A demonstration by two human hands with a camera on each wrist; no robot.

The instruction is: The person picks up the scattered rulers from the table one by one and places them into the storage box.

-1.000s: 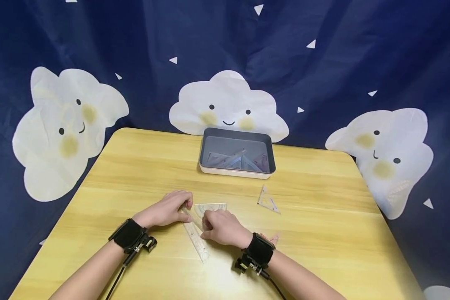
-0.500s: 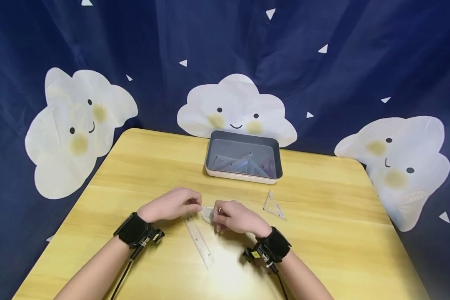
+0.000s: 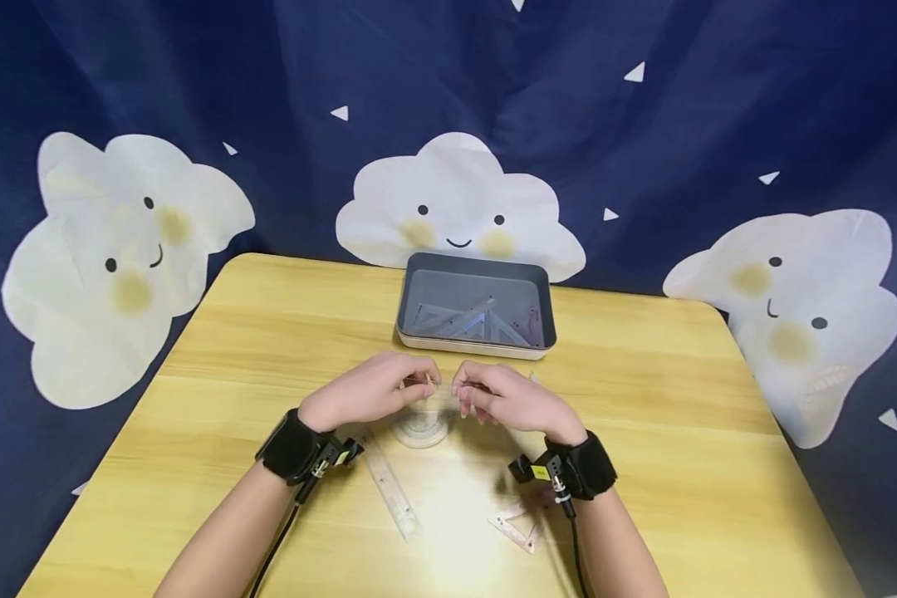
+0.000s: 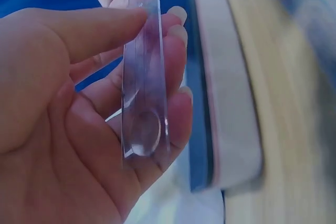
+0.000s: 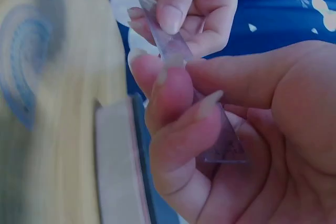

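A clear plastic ruler (image 4: 143, 85) is held up in both hands, one near each end, above the table. My left hand (image 3: 377, 389) pinches it between thumb and fingers, with a rounded hole showing near that end. My right hand (image 3: 519, 400) pinches the other part, its fingertips covering much of the ruler. Below the hands lies a clear protractor (image 3: 422, 430) on the table. Another clear ruler (image 3: 390, 486) lies at an angle in front of the left hand. A pinkish set square (image 3: 519, 527) rests near the right wrist, partly hidden by the wrist camera.
Behind the hands stands a grey-lined tray (image 3: 478, 278) with several clear, bluish and purple set squares and rulers in it. The tip of another set square (image 3: 533, 378) shows behind the right hand. A dark blue cloud-print curtain (image 3: 306, 183) hangs behind the wooden table (image 3: 217, 399).
Both hands have risen and moved away from me toward the tray, carrying the clear ruler. The protractor and the pinkish set square now show more fully.
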